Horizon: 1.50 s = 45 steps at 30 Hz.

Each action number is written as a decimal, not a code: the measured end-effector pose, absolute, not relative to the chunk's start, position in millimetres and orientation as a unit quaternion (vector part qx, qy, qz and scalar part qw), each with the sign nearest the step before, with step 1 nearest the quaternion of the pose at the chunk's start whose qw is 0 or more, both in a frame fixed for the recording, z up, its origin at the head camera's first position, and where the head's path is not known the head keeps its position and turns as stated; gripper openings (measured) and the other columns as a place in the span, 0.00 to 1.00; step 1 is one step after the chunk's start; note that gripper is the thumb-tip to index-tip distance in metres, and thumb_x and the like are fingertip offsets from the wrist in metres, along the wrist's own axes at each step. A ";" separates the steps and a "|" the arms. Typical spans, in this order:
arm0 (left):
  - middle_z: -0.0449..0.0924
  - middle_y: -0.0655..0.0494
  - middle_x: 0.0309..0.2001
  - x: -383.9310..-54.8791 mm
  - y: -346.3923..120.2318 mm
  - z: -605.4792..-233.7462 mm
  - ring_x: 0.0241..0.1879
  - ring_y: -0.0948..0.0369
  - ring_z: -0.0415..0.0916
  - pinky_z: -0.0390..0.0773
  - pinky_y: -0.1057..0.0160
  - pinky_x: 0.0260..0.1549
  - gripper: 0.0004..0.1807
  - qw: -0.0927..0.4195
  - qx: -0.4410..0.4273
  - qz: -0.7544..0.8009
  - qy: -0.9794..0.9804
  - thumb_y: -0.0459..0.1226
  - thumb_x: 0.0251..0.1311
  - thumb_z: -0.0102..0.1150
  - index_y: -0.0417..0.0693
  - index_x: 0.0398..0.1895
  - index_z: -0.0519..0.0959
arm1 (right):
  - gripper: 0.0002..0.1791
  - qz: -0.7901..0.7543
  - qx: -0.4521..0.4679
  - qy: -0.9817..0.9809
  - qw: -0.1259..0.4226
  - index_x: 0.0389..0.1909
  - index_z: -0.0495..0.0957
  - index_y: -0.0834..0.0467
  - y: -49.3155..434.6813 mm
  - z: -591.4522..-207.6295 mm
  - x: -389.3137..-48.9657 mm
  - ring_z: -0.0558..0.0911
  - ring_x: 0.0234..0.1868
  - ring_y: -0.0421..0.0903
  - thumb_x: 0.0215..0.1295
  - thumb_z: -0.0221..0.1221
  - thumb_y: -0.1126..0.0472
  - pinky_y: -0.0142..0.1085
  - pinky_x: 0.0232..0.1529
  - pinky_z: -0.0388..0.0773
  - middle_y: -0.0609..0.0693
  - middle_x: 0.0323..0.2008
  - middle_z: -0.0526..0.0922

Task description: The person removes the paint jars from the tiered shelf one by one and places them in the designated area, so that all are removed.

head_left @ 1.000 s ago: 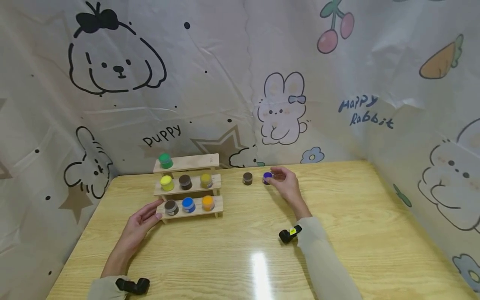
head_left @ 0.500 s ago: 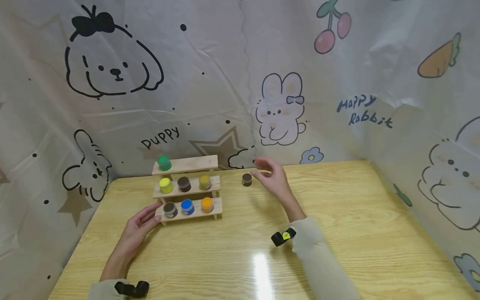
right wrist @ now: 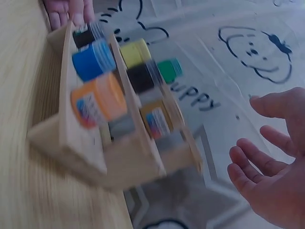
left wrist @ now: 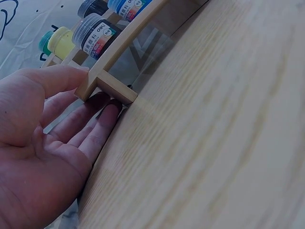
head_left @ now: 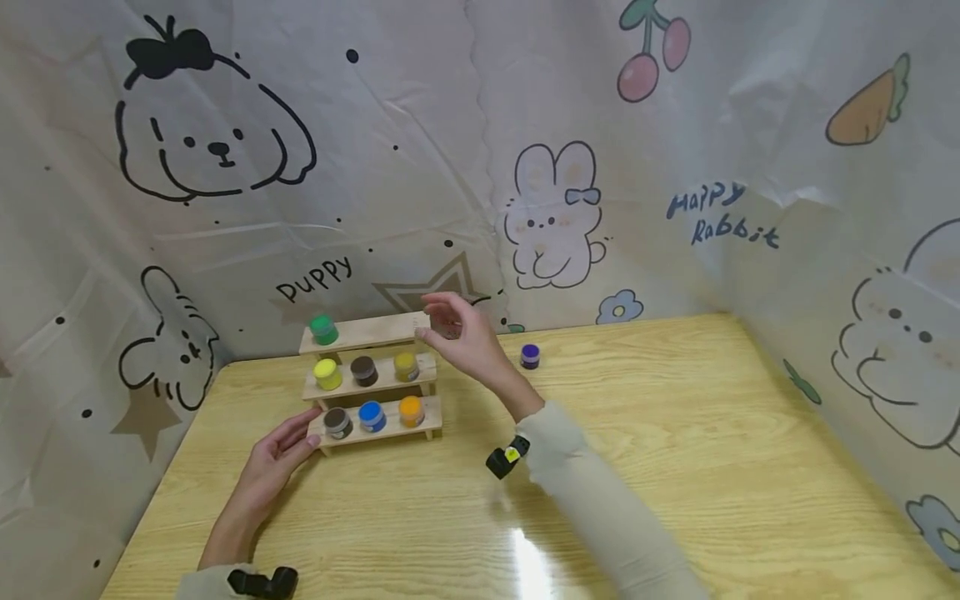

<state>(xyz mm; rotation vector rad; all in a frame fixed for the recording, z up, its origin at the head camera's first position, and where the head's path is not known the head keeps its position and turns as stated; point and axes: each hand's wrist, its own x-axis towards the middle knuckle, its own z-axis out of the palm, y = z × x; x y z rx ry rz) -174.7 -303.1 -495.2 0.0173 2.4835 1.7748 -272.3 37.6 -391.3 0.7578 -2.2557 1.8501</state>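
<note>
A three-tier wooden rack holds small paint jars. My left hand grips its lower left end, thumb against the bottom shelf's end and fingers tucked beneath. On that shelf stand a dark jar, a blue jar and an orange jar. The middle shelf carries a yellow jar, a dark brown jar and a mustard jar. A green jar sits at the top left. Near the top shelf's right end, my right hand has nothing between its spread fingers.
A purple jar stands on the wooden table to the right of my right hand. Behind rises a printed curtain with cartoon drawings, close behind the rack. My right forearm crosses over the table.
My right hand has left the purple jar and swept left to the top shelf's right end, now covering where the loose dark jar stood. My left hand keeps its grip on the rack.
</note>
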 end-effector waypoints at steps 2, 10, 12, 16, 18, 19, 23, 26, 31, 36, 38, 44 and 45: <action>0.59 0.39 0.77 -174.3 -303.4 -494.8 0.73 0.60 0.61 0.68 0.82 0.55 0.34 0.040 0.010 0.580 0.814 0.47 0.76 0.56 0.41 0.78 0.63 | 0.26 0.608 0.256 -0.750 0.049 0.67 0.73 0.58 24.9 -386.3 -274.6 0.78 0.61 0.58 0.70 0.66 0.60 0.52 0.66 0.73 0.60 0.60 0.79; 0.59 0.39 0.77 -174.6 -302.8 -493.5 0.71 0.64 0.64 0.69 0.81 0.55 0.34 0.041 0.012 0.589 0.807 0.47 0.76 0.56 0.40 0.78 0.63 | 0.30 0.597 0.236 -0.766 0.012 0.68 0.73 0.54 -23.5 -377.6 -285.5 0.80 0.58 0.48 0.66 0.70 0.59 0.36 0.61 0.76 0.52 0.59 0.80; 0.59 0.39 0.77 -174.2 -302.8 -493.9 0.65 0.75 0.66 0.70 0.80 0.55 0.34 0.041 0.014 0.592 0.805 0.46 0.76 0.56 0.39 0.78 0.62 | 0.31 0.598 0.234 -0.767 0.004 0.69 0.73 0.54 -33.0 -376.4 -286.7 0.79 0.59 0.48 0.66 0.70 0.57 0.35 0.60 0.77 0.52 0.60 0.80; 0.60 0.39 0.76 -174.3 -303.4 -495.2 0.58 0.83 0.67 0.72 0.79 0.54 0.34 0.042 0.007 0.595 0.803 0.46 0.76 0.58 0.40 0.78 0.63 | 0.31 0.596 0.236 -0.768 -0.009 0.70 0.72 0.56 -49.9 -375.1 -289.7 0.79 0.60 0.50 0.67 0.69 0.57 0.34 0.58 0.77 0.55 0.61 0.79; 0.60 0.40 0.76 -174.0 -304.8 -495.6 0.58 0.83 0.67 0.71 0.79 0.54 0.35 0.042 0.002 0.592 0.805 0.47 0.75 0.58 0.40 0.78 0.63 | 0.30 0.593 0.237 -0.769 -0.015 0.69 0.72 0.57 -58.8 -376.1 -291.8 0.79 0.60 0.50 0.68 0.68 0.58 0.34 0.58 0.77 0.56 0.61 0.79; 0.60 0.40 0.76 -174.1 -305.3 -496.0 0.59 0.82 0.67 0.71 0.80 0.54 0.35 0.041 0.000 0.591 0.806 0.47 0.75 0.58 0.41 0.78 0.63 | 0.30 0.591 0.235 -0.771 -0.016 0.69 0.73 0.57 -63.1 -376.8 -293.1 0.79 0.60 0.50 0.68 0.68 0.58 0.33 0.58 0.77 0.56 0.61 0.79; 0.61 0.40 0.76 -174.1 -306.3 -495.8 0.60 0.80 0.66 0.71 0.80 0.54 0.34 0.037 0.004 0.586 0.809 0.47 0.75 0.58 0.41 0.77 0.64 | 0.29 0.578 0.227 -0.783 -0.016 0.68 0.74 0.56 -79.0 -379.0 -297.9 0.78 0.60 0.48 0.68 0.69 0.59 0.31 0.58 0.76 0.54 0.61 0.80; 0.61 0.39 0.76 -174.5 -305.9 -495.9 0.61 0.79 0.67 0.71 0.79 0.54 0.32 0.032 0.013 0.589 0.808 0.45 0.76 0.57 0.41 0.77 0.65 | 0.28 0.570 0.223 -0.790 -0.013 0.67 0.75 0.55 -88.7 -380.0 -300.5 0.78 0.59 0.46 0.67 0.69 0.59 0.30 0.57 0.75 0.54 0.60 0.80; 0.62 0.41 0.76 -174.7 -304.2 -497.4 0.61 0.79 0.67 0.72 0.79 0.54 0.31 0.034 0.016 0.594 0.804 0.43 0.76 0.58 0.41 0.77 0.66 | 0.28 0.559 0.221 -0.799 -0.011 0.66 0.75 0.57 -98.8 -380.9 -301.3 0.79 0.58 0.46 0.67 0.69 0.60 0.28 0.56 0.76 0.54 0.60 0.81; 0.63 0.44 0.76 -174.4 -301.6 -497.5 0.68 0.67 0.66 0.71 0.80 0.54 0.31 0.039 0.006 0.591 0.806 0.44 0.76 0.57 0.44 0.77 0.65 | 0.28 0.530 0.225 -0.817 -0.008 0.67 0.75 0.59 -103.5 -382.0 -304.6 0.79 0.59 0.45 0.69 0.68 0.59 0.27 0.56 0.75 0.53 0.61 0.81; 0.63 0.45 0.76 -174.7 -301.1 -497.0 0.71 0.58 0.63 0.70 0.80 0.54 0.31 0.040 0.006 0.590 0.807 0.44 0.76 0.57 0.44 0.77 0.65 | 0.27 0.525 0.223 -0.821 -0.009 0.67 0.75 0.59 -104.4 -382.5 -306.3 0.79 0.58 0.45 0.69 0.68 0.59 0.27 0.55 0.75 0.53 0.60 0.82; 0.63 0.44 0.76 -174.6 -302.9 -496.4 0.70 0.63 0.65 0.71 0.79 0.55 0.32 0.038 0.010 0.589 0.807 0.45 0.76 0.58 0.44 0.77 0.65 | 0.21 0.532 0.224 -0.817 -0.010 0.61 0.80 0.61 -107.0 -383.3 -308.3 0.82 0.49 0.42 0.69 0.68 0.62 0.25 0.47 0.76 0.52 0.51 0.85; 0.63 0.44 0.76 -174.1 -303.8 -496.5 0.68 0.68 0.66 0.71 0.79 0.55 0.32 0.037 0.010 0.590 0.806 0.45 0.76 0.58 0.43 0.77 0.65 | 0.20 0.534 0.225 -0.815 -0.011 0.60 0.80 0.60 -107.8 -383.9 -308.4 0.81 0.47 0.41 0.69 0.68 0.62 0.25 0.46 0.76 0.52 0.50 0.85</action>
